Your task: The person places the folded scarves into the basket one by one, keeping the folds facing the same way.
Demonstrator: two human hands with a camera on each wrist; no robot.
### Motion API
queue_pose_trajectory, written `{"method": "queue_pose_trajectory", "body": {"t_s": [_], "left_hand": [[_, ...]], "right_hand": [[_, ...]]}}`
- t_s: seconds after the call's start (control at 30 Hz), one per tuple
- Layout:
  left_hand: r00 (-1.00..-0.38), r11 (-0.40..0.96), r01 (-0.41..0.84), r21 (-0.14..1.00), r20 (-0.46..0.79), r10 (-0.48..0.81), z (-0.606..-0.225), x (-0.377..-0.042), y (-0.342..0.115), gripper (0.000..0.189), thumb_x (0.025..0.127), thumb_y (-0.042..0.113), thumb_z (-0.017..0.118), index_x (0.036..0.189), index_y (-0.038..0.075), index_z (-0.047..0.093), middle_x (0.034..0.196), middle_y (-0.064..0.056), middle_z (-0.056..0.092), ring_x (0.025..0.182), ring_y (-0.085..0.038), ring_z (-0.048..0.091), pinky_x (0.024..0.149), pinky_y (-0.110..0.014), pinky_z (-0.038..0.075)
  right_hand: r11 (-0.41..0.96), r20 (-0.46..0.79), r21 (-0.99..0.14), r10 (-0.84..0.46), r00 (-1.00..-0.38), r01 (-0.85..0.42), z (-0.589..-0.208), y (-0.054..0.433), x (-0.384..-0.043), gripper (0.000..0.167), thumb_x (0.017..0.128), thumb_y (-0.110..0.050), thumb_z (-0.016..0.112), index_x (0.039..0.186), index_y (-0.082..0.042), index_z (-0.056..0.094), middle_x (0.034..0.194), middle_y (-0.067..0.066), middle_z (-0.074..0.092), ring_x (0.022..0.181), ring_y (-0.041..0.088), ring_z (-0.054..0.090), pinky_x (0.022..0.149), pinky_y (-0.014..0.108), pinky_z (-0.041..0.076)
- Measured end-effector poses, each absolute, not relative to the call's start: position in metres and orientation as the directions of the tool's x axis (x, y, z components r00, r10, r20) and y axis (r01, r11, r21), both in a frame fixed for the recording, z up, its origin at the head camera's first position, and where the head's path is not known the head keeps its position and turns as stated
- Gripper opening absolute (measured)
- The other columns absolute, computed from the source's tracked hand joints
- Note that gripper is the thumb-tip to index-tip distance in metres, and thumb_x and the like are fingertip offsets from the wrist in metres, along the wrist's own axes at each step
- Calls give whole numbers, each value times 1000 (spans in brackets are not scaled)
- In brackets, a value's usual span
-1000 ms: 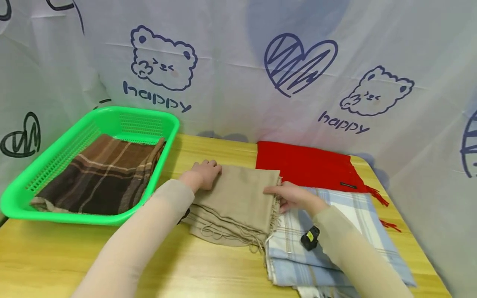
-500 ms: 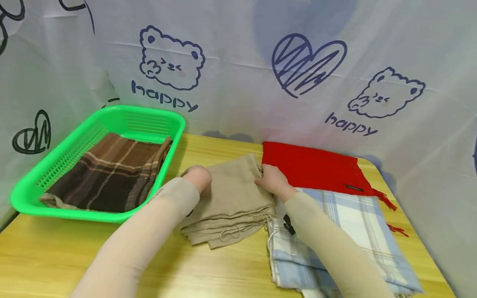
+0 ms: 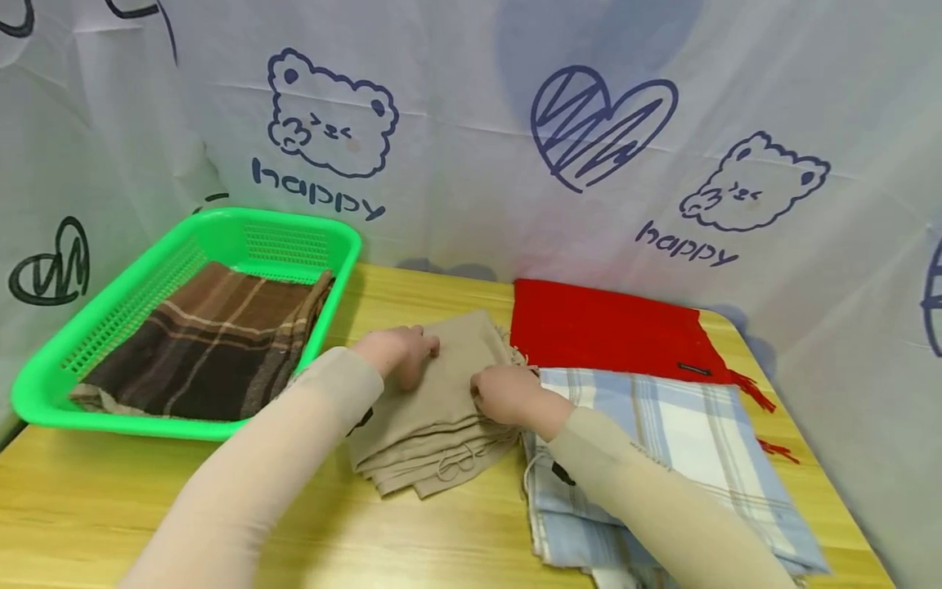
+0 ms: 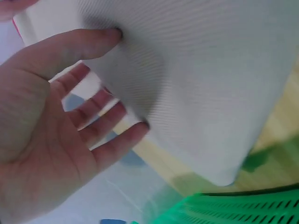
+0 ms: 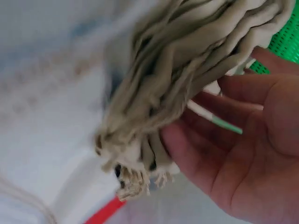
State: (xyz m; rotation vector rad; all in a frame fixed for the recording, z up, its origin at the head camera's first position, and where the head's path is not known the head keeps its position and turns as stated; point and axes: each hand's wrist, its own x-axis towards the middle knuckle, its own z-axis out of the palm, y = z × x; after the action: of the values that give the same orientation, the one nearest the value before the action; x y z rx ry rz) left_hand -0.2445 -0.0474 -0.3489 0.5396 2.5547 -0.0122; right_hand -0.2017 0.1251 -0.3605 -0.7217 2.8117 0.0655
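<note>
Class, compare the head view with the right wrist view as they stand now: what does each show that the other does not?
Only the head view shows the brown plaid cloth and the heart drawing.

Only the right wrist view shows the palm side of the right hand.

Both show that hand at the beige cloth, and the green basket, though the wrist view catches just part of it.

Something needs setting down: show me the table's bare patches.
Free: the table front, either side of the left sleeve, bordered by green basket, beige cloth and plaid cloth; a strip behind the beige cloth, between basket and red cloth. Crowded: the middle and right, under cloths.
</note>
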Motion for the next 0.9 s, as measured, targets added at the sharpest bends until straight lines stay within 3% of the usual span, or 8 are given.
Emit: {"method": "queue_pose_trajectory", "body": {"t_s": [0.13,0.2,0.33,0.43,0.57,0.67,0.77,0.9], "left_hand": [[-783,929,363,73,-517,347,-345,-244,-48,52,88,8,57,136,18,41,145,-14,36,123,-25,44,83,-35,37],[-780,932,359,52,-532,331,-344,-245,-48,58,87,9,58,140,14,37,146,-15,36,128,-26,42,87,-34,37],[-792,940,341,-3,-540,286,-345,-247,-51,70,81,15,66,142,7,34,142,-16,42,127,-26,44,95,-33,41],[-803,954,298,6,-539,254,-349,-247,-49,60,76,22,73,129,3,51,132,-15,52,118,-27,50,96,-35,44],[-807,970,240,36,-549,220,-352,-244,-42,45,77,32,76,111,5,65,123,-13,58,108,-26,54,95,-36,46],[-817,971,234,39,-534,218,-351,-240,-40,46,77,36,76,111,6,66,124,-13,58,109,-25,55,97,-37,44],[-818,970,233,66,-526,232,-346,-241,-45,46,81,37,71,112,4,65,124,-14,58,109,-25,55,97,-37,44],[-811,974,206,93,-541,223,-344,-256,-56,31,91,24,53,106,0,64,114,-15,59,91,-24,54,78,-34,45]], "right_hand": [[867,-308,20,-468,-828,-497,-361,119,-201,23,99,-18,42,96,-10,63,100,11,65,87,26,63,73,41,51],[859,-335,24,-474,-814,-511,-362,117,-202,27,100,-18,39,110,-7,62,113,13,62,103,28,61,86,42,50],[868,-416,-7,-453,-788,-496,-365,115,-210,39,101,-15,35,140,-9,41,145,10,40,135,27,38,109,41,33],[896,-459,-5,-396,-795,-443,-367,117,-219,48,101,-11,33,149,-16,26,156,5,21,144,25,19,114,47,22],[919,-436,23,-345,-831,-393,-372,119,-228,52,101,-9,34,150,-22,22,158,3,14,145,27,13,112,56,20],[931,-355,1,-340,-871,-364,-375,120,-230,48,101,-9,35,147,-17,29,154,9,23,143,32,19,109,56,27],[954,-265,-88,-300,-916,-287,-376,121,-226,41,100,-11,37,140,-3,35,146,21,33,135,39,30,103,52,37],[950,-222,-277,-212,-952,-146,-375,128,-217,45,97,-18,46,132,10,39,133,30,43,113,39,51,91,45,46]]}}
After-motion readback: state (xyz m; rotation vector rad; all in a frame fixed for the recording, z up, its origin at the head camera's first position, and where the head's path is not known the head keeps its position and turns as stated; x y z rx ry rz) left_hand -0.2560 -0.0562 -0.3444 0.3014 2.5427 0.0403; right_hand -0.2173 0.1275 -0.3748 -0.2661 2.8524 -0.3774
